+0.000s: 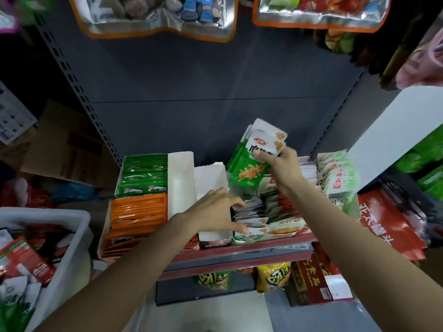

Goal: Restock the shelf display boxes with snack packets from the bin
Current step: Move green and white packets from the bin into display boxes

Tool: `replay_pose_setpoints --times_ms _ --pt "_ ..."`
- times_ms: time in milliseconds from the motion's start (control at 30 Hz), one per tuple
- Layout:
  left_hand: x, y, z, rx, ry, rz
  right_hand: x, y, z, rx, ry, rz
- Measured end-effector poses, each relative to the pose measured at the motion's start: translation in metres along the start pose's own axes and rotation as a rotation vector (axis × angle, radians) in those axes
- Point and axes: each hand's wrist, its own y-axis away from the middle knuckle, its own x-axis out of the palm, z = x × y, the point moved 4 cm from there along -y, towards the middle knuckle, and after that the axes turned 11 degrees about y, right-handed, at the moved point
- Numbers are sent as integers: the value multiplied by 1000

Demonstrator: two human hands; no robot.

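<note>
Right hand (282, 167) grips a stack of green packets (249, 161) above the display box (249, 212); left hand (215, 209), fingers spread, parts its contents. Insert upright at 12 o'clock. Bin (69, 238) sits at 8 o'clock.

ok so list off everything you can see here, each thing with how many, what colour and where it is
green-and-white packets: a handful, held up above the shelf boxes
green packet box: one, full, back left of shelf
orange packet box: one, full, front left of shelf
white display box: one, looks nearly empty, shelf middle
mixed packets: many, white, red and grey, right of the white box
pale packets: a row, white and green, far right of shelf
white bin: one, holds red and green packets, lower left
yellow bags: count unclear, shelf below
hanging pouches: two, orange-edged, top
left hand: on the packets by the white box
right hand: grips the green-and-white packets
</note>
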Motion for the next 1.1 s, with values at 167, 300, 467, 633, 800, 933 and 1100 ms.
replay_pose_setpoints --times_ms 167,300,467,633,800,933,1100 --pt "3 3 -1 -21 -30 -16 6 1 -15 -60 671 71" --pt "4 8 4 -50 -24 -21 19 4 -7 -188 970 237" --pt "-4 14 5 -76 -22 -89 25 1 -6 -344 1297 355" --pt "-6 13 1 -65 41 -209 31 7 -18 -363 1552 463" --pt "-5 16 1 -64 135 -158 23 16 -19 -355 1445 384" --pt "-15 29 10 -75 294 -331 30 33 -7 -380 1250 290" --pt "-48 74 37 -194 416 -695 84 59 4 -372 1130 331"
